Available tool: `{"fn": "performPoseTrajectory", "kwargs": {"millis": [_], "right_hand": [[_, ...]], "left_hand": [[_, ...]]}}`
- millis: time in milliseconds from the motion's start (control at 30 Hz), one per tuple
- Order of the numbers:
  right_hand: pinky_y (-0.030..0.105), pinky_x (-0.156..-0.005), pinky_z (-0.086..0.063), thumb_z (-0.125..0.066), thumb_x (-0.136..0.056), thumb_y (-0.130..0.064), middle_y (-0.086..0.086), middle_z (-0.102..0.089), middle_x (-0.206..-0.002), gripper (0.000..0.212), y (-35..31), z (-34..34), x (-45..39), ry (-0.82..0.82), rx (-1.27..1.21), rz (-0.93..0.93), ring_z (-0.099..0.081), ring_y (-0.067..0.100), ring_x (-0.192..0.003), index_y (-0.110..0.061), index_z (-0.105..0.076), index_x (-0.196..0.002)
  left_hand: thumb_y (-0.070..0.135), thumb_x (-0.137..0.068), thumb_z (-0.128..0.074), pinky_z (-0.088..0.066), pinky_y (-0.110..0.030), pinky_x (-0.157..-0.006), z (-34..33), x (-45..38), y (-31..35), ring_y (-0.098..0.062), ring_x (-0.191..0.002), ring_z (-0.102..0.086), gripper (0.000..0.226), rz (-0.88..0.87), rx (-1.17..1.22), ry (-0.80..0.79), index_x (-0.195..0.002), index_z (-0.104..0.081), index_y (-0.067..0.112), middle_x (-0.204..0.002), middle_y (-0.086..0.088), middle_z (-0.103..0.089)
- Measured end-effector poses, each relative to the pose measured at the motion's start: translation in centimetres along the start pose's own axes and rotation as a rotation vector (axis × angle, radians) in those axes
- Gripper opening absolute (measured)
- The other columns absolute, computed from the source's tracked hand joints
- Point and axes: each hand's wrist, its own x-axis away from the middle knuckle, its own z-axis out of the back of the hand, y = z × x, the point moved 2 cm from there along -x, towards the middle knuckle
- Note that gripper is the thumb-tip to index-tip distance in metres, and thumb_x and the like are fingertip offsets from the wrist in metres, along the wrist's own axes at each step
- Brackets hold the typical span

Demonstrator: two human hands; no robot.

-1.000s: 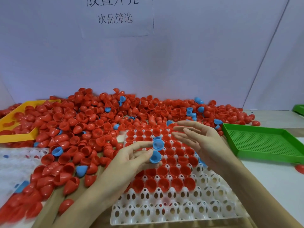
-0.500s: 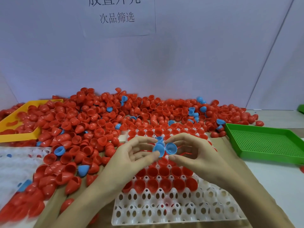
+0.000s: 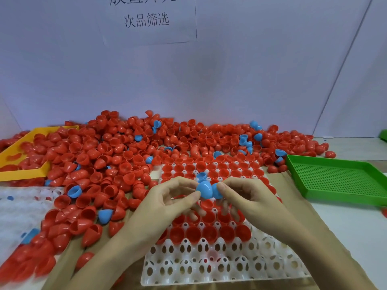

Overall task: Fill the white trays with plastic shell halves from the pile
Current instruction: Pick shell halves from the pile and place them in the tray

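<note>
A white tray (image 3: 219, 266) with round cells lies in front of me; its far rows hold red shell halves and one blue half (image 3: 201, 175). Both hands hover over the tray's middle. My left hand (image 3: 167, 197) pinches a blue shell half (image 3: 204, 189) between thumb and fingers. My right hand (image 3: 245, 195) pinches a second blue shell half (image 3: 217, 191) that touches the first. A big pile of red shell halves (image 3: 109, 155) with a few blue ones spreads behind and left of the tray.
A green perforated tray (image 3: 339, 178) sits at the right. A yellow tray (image 3: 23, 170) partly buried in red halves sits at the far left. Another white tray (image 3: 18, 208) lies at the left edge. A wall with a paper sign (image 3: 146, 19) stands behind.
My right hand came in from open beside the left, took one of the two blue halves, and both hands now hold their halves pressed together.
</note>
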Motion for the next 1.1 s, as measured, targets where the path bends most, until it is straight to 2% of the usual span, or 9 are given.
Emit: {"fn": "performPoseTrajectory", "kwargs": {"millis": [100,200,267,467,567,733,800,933,1100], "right_hand": [[0.017,-0.065,-0.051,-0.066,-0.100,-0.039,-0.003,-0.077,-0.086,0.019,0.1,-0.2,-0.1,0.068,0.055,0.046,-0.070,0.004,-0.070,-0.025,-0.079,-0.104],[0.027,-0.076,-0.061,-0.074,-0.097,-0.027,-0.011,-0.077,-0.103,0.016,0.3,-0.1,-0.1,0.102,0.065,0.070,-0.076,0.011,-0.093,-0.024,-0.078,-0.112],[0.033,-0.078,-0.063,-0.075,-0.097,-0.023,-0.007,-0.075,-0.105,0.017,0.1,0.1,0.0,0.042,0.029,0.093,-0.076,0.017,-0.094,-0.023,-0.075,-0.113],[0.026,-0.072,-0.058,-0.062,-0.105,-0.022,0.006,-0.076,-0.095,0.015,-0.1,0.0,0.3,-0.053,-0.058,0.110,-0.073,0.018,-0.077,-0.013,-0.073,-0.109],[0.034,-0.076,-0.061,-0.062,-0.105,-0.015,0.008,-0.074,-0.104,0.014,0.2,-0.6,0.3,-0.075,-0.133,0.103,-0.074,0.024,-0.089,-0.011,-0.071,-0.115],[0.038,-0.092,-0.060,-0.069,-0.101,-0.021,0.006,-0.072,-0.109,0.019,0.6,-0.9,0.4,-0.053,-0.142,0.105,-0.073,0.026,-0.099,-0.020,-0.064,-0.119],[0.035,-0.090,-0.060,-0.069,-0.102,-0.019,0.004,-0.072,-0.108,0.024,0.8,-1.1,0.4,-0.056,-0.120,0.100,-0.074,0.024,-0.097,-0.026,-0.063,-0.124],[0.041,-0.083,-0.061,-0.069,-0.099,-0.010,-0.001,-0.074,-0.098,0.023,0.7,-1.4,0.3,0.027,0.111,0.186,-0.074,0.021,-0.091,-0.023,-0.068,-0.119],[0.014,-0.072,-0.052,-0.070,-0.098,-0.006,-0.014,-0.073,-0.090,0.019,0.4,0.5,0.3,0.082,0.400,0.181,-0.070,0.005,-0.087,-0.022,-0.075,-0.108]], "left_hand": [[0.030,-0.092,-0.077,-0.061,-0.030,-0.082,-0.2,0.0,-0.2,-0.035,-0.097,-0.077,0.023,0.013,0.064,0.000,-0.112,-0.077,0.019,-0.114,-0.011,-0.076],[0.034,-0.089,-0.082,-0.062,-0.033,-0.090,-0.5,0.1,-0.4,-0.032,-0.099,-0.077,0.025,-0.009,0.036,0.043,-0.110,-0.077,0.021,-0.112,-0.010,-0.077],[0.033,-0.090,-0.080,-0.062,-0.033,-0.091,-0.6,0.0,-0.5,-0.033,-0.100,-0.077,0.029,-0.018,0.097,0.080,-0.114,-0.075,0.018,-0.111,-0.012,-0.078],[0.027,-0.097,-0.068,-0.058,-0.027,-0.093,-0.4,0.0,-0.4,-0.034,-0.109,-0.075,0.030,-0.006,0.162,0.017,-0.126,-0.070,0.018,-0.114,-0.017,-0.077],[0.027,-0.104,-0.063,-0.057,-0.028,-0.097,-0.5,0.0,-0.8,-0.032,-0.114,-0.073,0.031,-0.027,0.119,-0.032,-0.135,-0.065,0.026,-0.118,-0.016,-0.077],[0.032,-0.103,-0.061,-0.050,-0.049,-0.108,-0.5,-0.1,-1.1,-0.033,-0.114,-0.073,0.034,-0.047,0.056,-0.033,-0.136,-0.064,0.034,-0.120,-0.014,-0.076],[0.034,-0.104,-0.062,-0.051,-0.044,-0.107,-0.6,-0.1,-1.1,-0.030,-0.113,-0.074,0.031,-0.062,0.005,-0.033,-0.134,-0.064,0.037,-0.119,-0.011,-0.077],[0.040,-0.094,-0.067,-0.053,-0.015,-0.096,-1.1,0.0,-0.9,-0.015,-0.107,-0.076,0.028,-0.138,-0.141,0.032,-0.121,-0.064,0.049,-0.111,0.003,-0.080],[0.054,-0.087,-0.064,-0.058,-0.033,-0.094,-0.7,0.1,-0.5,-0.008,-0.110,-0.071,0.025,-0.217,-0.292,0.179,-0.112,-0.066,0.052,-0.113,0.013,-0.076]]}}
